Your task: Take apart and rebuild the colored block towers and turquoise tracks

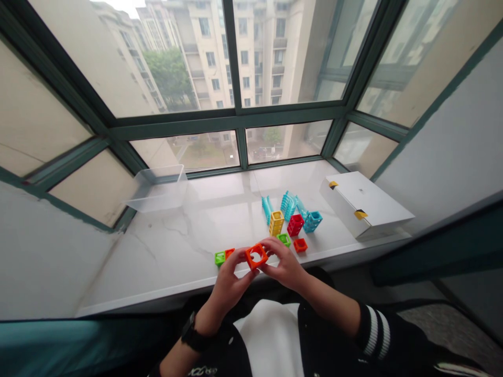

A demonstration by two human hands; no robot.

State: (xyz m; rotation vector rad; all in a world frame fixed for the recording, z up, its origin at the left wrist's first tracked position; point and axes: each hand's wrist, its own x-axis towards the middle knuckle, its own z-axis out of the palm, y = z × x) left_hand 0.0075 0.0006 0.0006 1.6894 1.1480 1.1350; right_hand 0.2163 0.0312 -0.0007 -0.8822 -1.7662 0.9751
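Fingers (272, 243) grasp orange block (255, 248), opening facing upward, long axis unclear

A clear tub (163, 196) sits far left on the white sill (188, 235). A white box (369, 201) with yellow and black tabs (360, 214) sits right. Outside the window (173, 124) are tall buildings (255, 63) and a green tree (168, 76).

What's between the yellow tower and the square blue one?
In the head view, the red tower stands between the yellow tower and square blue tower.
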